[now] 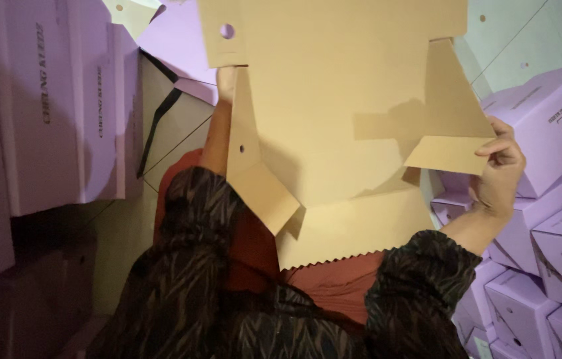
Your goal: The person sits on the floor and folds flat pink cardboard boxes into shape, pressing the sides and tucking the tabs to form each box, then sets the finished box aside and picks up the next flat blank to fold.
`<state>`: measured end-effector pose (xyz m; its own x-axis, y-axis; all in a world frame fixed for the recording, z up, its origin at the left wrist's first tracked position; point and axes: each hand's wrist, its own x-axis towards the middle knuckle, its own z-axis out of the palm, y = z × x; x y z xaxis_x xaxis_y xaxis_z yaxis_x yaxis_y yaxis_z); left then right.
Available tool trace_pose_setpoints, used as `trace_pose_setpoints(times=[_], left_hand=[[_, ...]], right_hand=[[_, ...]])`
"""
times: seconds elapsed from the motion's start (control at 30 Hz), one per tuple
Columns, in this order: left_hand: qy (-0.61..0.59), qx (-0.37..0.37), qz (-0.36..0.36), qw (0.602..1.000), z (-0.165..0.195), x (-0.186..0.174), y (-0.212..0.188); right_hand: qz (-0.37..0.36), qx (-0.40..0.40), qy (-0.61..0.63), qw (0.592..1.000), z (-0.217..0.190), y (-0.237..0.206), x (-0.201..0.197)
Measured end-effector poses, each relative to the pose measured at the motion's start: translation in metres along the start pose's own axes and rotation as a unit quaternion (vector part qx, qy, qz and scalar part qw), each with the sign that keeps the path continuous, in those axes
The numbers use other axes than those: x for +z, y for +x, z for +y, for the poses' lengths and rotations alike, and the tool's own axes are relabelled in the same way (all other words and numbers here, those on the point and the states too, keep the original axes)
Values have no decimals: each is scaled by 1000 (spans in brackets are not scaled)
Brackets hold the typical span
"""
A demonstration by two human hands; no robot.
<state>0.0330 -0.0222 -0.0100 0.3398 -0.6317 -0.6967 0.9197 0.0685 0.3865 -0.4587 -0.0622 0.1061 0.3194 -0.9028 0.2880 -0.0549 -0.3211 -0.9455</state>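
Observation:
I hold a large flat sheet of tan cardboard point(334, 100), an unfolded box blank with flaps, round holes and a zigzag lower edge, up in front of me. My right hand point(500, 169) pinches the small flap on its right side. My left hand point(226, 83) is mostly hidden behind the sheet's left flap, gripping it near the upper left. My dark patterned sleeves and red trousers show below the sheet.
Stacks of assembled lilac boxes point(547, 199) fill the right side. Tall lilac box stacks point(61, 100) stand at the left, with more lilac blanks point(174, 46) behind the sheet. Pale tiled floor point(527, 40) shows at the upper right.

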Motion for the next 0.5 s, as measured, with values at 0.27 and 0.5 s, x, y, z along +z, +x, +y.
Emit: trace_pose_setpoints(times=[0.27, 0.5], left_hand=[[24, -16, -50, 998, 25, 11, -34], [64, 61, -79, 993, 37, -3, -20]], right_hand=[[-17, 36, -4, 999, -16, 0, 16], [-57, 121, -185, 974, -26, 12, 72]])
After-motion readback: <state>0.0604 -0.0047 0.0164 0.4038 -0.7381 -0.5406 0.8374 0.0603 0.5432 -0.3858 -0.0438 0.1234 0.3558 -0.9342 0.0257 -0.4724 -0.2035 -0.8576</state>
